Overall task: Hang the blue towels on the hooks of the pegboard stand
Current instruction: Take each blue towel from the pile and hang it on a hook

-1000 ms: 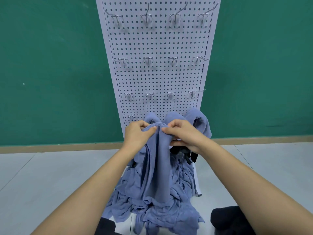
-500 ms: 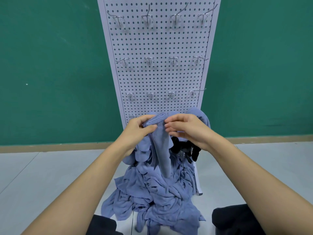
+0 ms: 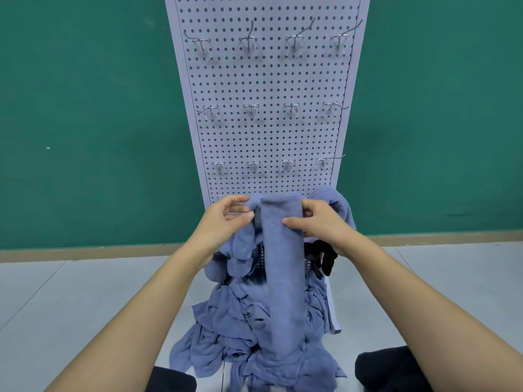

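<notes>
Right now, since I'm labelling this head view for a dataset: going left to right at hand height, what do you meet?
green wall → left hand → held blue towel, pinched at its top by both hands → right hand → green wall again

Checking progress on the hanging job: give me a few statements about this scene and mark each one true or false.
1. The left hand and right hand hold one blue towel by its top edge. True.
2. A towel hangs from a top-row hook. False: the top-row hooks are all bare.
3. A pile of blue towels lies at the foot of the pegboard stand. True.
4. The wall behind the stand is red. False: the wall is green.
</notes>
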A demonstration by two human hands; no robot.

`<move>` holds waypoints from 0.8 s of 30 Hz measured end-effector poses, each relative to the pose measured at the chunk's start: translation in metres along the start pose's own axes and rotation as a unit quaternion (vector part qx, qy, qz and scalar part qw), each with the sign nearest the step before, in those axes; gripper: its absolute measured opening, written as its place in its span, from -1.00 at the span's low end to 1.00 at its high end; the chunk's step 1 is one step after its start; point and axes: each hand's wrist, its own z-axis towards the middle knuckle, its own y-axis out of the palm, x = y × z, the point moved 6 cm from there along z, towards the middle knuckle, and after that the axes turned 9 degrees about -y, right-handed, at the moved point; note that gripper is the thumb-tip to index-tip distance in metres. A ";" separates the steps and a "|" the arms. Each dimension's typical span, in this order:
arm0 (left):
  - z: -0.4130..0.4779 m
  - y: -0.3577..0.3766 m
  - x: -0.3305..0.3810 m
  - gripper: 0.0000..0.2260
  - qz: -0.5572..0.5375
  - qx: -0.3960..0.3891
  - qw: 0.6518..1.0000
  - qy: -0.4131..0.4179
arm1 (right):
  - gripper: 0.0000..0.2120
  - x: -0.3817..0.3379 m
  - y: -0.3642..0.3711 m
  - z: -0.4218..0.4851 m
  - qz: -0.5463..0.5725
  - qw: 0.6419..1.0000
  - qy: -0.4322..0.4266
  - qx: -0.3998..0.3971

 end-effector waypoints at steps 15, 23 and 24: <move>-0.002 0.077 -0.041 -0.27 0.204 -0.029 0.978 0.002 | -0.73 -0.017 0.004 0.000 0.044 0.983 0.023 0.177; 0.004 0.056 -0.034 -0.86 0.171 0.110 0.978 0.047 | -0.70 -0.016 -0.009 -0.006 0.252 0.946 0.036 0.203; 0.003 0.050 -0.030 -0.86 0.157 0.108 0.980 0.050 | -0.68 -0.010 -0.014 -0.005 0.264 0.940 0.050 0.211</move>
